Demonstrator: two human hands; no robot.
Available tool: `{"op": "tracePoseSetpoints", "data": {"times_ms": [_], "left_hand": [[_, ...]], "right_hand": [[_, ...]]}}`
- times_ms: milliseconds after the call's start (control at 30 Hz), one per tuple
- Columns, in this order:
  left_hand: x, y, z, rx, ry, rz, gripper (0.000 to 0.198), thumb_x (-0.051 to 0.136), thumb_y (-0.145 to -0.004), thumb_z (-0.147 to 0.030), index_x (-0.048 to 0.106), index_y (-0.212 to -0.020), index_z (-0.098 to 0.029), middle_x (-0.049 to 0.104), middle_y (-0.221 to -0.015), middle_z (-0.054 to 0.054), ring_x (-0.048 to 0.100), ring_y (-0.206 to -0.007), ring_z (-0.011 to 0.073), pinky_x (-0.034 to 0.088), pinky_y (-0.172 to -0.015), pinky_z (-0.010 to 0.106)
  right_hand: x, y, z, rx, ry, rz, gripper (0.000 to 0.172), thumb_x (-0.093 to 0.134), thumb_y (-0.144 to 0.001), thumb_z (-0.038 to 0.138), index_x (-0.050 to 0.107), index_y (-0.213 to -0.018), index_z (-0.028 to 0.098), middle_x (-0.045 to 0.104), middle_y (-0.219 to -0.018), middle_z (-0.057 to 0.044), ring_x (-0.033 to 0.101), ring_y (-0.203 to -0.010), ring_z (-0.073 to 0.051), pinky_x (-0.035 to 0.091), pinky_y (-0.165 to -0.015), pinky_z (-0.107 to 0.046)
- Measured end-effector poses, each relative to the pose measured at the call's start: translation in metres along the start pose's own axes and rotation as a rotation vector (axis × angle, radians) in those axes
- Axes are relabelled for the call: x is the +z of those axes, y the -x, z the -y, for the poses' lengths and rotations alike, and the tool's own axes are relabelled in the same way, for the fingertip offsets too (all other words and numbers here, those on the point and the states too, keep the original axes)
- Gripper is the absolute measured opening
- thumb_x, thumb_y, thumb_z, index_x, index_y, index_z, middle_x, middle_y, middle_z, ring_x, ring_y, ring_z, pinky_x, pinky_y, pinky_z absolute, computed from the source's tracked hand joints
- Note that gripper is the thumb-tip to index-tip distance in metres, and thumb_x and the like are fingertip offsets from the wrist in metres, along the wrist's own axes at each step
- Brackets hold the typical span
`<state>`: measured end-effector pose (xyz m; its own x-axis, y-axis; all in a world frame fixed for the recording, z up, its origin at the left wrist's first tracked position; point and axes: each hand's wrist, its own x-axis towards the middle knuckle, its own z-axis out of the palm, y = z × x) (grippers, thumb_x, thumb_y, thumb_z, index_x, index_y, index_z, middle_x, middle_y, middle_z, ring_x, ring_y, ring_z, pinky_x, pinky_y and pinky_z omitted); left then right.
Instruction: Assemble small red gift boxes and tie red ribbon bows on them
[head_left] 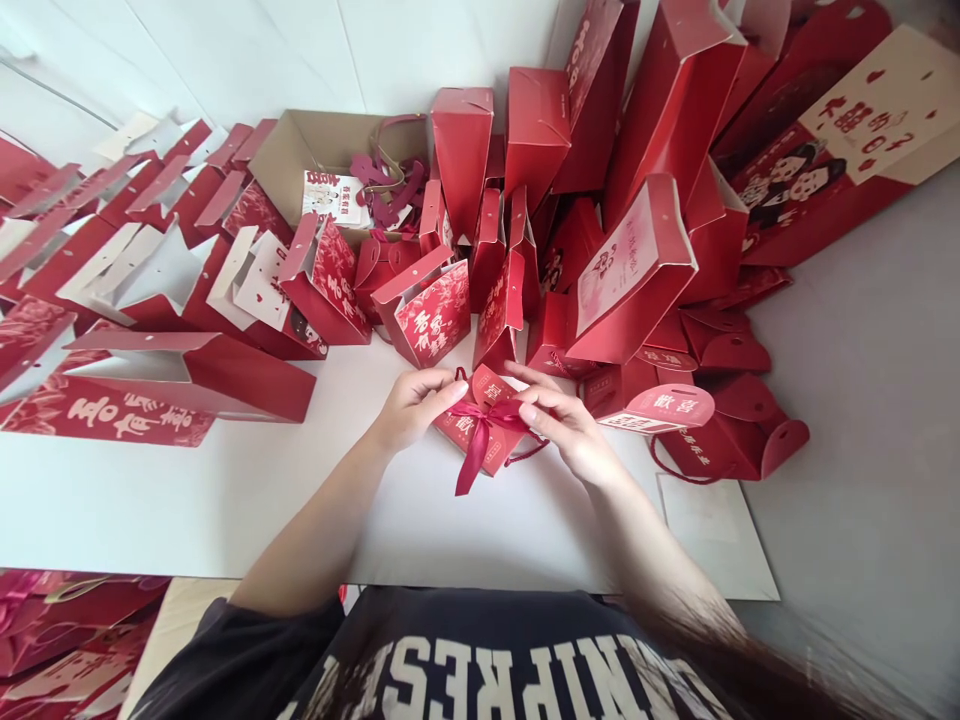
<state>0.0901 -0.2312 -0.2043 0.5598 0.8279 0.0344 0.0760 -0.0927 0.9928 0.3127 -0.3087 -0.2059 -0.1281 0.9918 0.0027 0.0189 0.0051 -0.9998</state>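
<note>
A small red gift box [491, 385] with gold characters lies on the white table in front of me, with a dark red cord handle at its side. Across its top runs a magenta satin ribbon [472, 462] tied in a bow, one tail hanging toward me. At the box's left, my left hand [412, 408] is closed, thumb and forefinger pinching the bow's left side. My right hand [562, 420] pinches the bow's right side between thumb and forefinger, its other fingers stretched out behind the box.
Rows of open red paper gift bags [150, 270] stand at the left. A brown carton [285, 160] at the back holds ribbons and cards. Taller red bags [675, 110] and red handled boxes [720, 440] crowd the right, beside a grey wall. More red bags [82, 640] lie below at lower left.
</note>
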Motion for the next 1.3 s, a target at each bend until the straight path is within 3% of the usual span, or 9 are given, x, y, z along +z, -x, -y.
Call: {"op": "tracePoseSetpoints", "data": {"times_ms": [133, 333, 967, 1200, 1300], "left_hand": [[0.0, 0.001, -0.001, 0.016, -0.043, 0.001, 0.049, 0.058, -0.094, -0.04, 0.031, -0.059, -0.017, 0.027, -0.06, -0.004, 0.025, -0.056, 0.0089, 0.019, -0.053, 0.028], [-0.002, 0.001, -0.001, 0.075, -0.163, -0.002, 0.049, 0.059, -0.093, -0.038, 0.029, -0.06, -0.018, 0.028, -0.061, -0.004, 0.027, -0.055, 0.0093, 0.021, -0.053, 0.028], [-0.005, 0.0, 0.005, 0.15, -0.294, -0.033, 0.045, 0.056, -0.094, -0.034, 0.029, -0.062, -0.019, 0.029, -0.062, -0.004, 0.028, -0.056, 0.0106, 0.024, -0.054, 0.028], [-0.005, 0.001, 0.0, 0.274, -0.535, -0.079, 0.041, 0.055, -0.094, -0.031, 0.034, -0.061, -0.019, 0.034, -0.058, -0.004, 0.032, -0.055, 0.0116, 0.03, -0.059, 0.029], [-0.004, 0.001, 0.0, 0.35, -0.706, -0.133, 0.045, 0.068, -0.086, -0.041, 0.037, -0.061, -0.019, 0.038, -0.057, -0.005, 0.035, -0.057, 0.0121, 0.033, -0.068, 0.031]], "right_hand": [[0.003, -0.001, 0.005, -0.011, -0.033, 0.08, 0.021, 0.066, -0.092, 0.042, 0.077, -0.083, 0.026, 0.051, -0.15, -0.002, 0.041, -0.144, -0.027, 0.029, -0.119, -0.043], [0.006, -0.006, -0.004, -0.018, -0.08, -0.005, 0.036, 0.062, -0.094, 0.043, 0.063, -0.065, 0.022, 0.056, -0.143, -0.003, 0.047, -0.137, -0.027, 0.032, -0.116, -0.045], [0.002, -0.012, -0.024, 0.011, -0.159, -0.017, 0.043, 0.063, -0.091, 0.047, 0.054, -0.059, 0.02, 0.057, -0.137, -0.006, 0.05, -0.127, -0.029, 0.043, -0.097, -0.041], [0.0, -0.013, -0.025, -0.015, -0.124, 0.001, 0.043, 0.062, -0.091, 0.048, 0.053, -0.06, 0.02, 0.057, -0.136, -0.006, 0.048, -0.132, -0.03, 0.041, -0.101, -0.043], [0.0, -0.013, -0.021, -0.048, -0.074, 0.024, 0.042, 0.061, -0.093, 0.049, 0.055, -0.061, 0.021, 0.061, -0.128, -0.007, 0.043, -0.138, -0.028, 0.039, -0.106, -0.043]]}}
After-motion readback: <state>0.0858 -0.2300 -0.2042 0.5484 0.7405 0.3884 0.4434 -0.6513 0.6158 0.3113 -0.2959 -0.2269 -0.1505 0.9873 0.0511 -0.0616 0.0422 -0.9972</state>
